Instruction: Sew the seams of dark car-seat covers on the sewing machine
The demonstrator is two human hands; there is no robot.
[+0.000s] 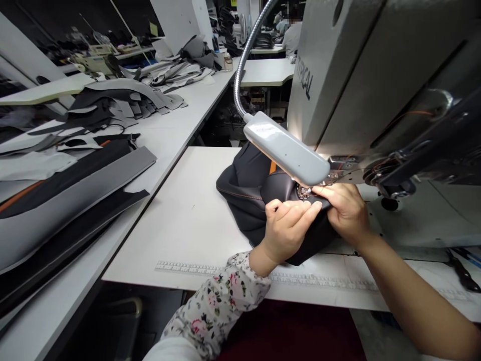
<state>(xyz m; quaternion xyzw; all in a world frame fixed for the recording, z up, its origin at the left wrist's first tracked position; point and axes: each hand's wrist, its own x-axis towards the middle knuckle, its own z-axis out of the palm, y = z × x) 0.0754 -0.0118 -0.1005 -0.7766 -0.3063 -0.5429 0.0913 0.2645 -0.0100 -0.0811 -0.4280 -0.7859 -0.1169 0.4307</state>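
Note:
A black cover piece (244,200) with orange stitching and an orange strip lies bunched under the presser foot (303,192) of a sewing machine (338,75). My left hand (287,225), below a flowered sleeve, has its fingers closed on the cover's near edge, just in front of the foot. On the other side of the foot, my right hand (347,208) pinches the same edge, its fingertips close to the needle area. Part of the cover is hidden beneath both hands. A grey lamp (287,148) on a bendy metal neck lights the stitching spot from above.
A printed ruler strip (188,267) runs along the table's near edge. Black-handled snips (464,273) lie at the far right. On the side table (176,130) at left are stacked grey and black cut pieces (86,200). A person (293,37) sits in the background.

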